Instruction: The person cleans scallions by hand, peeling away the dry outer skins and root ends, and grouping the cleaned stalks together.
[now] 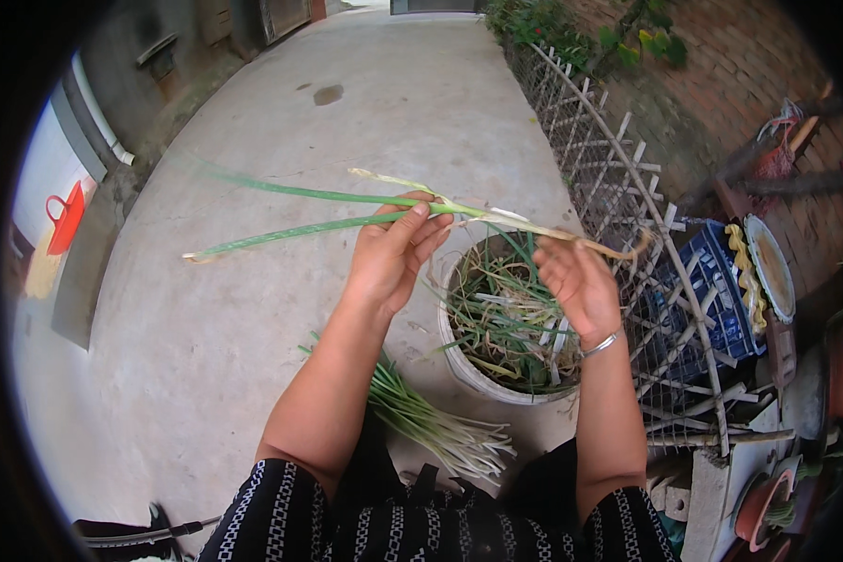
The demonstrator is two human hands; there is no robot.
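Head view — both hands (393,253) (576,281) grip a green onion (347,211) lying crosswise, leaves pointing left.

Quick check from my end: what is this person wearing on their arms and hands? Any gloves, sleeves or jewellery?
No gloves: the left hand and right hand are bare, and so are both forearms. A thin silver bangle circles the right wrist. Near the lower edge, black garment with white patterned stripes shows at both sides.
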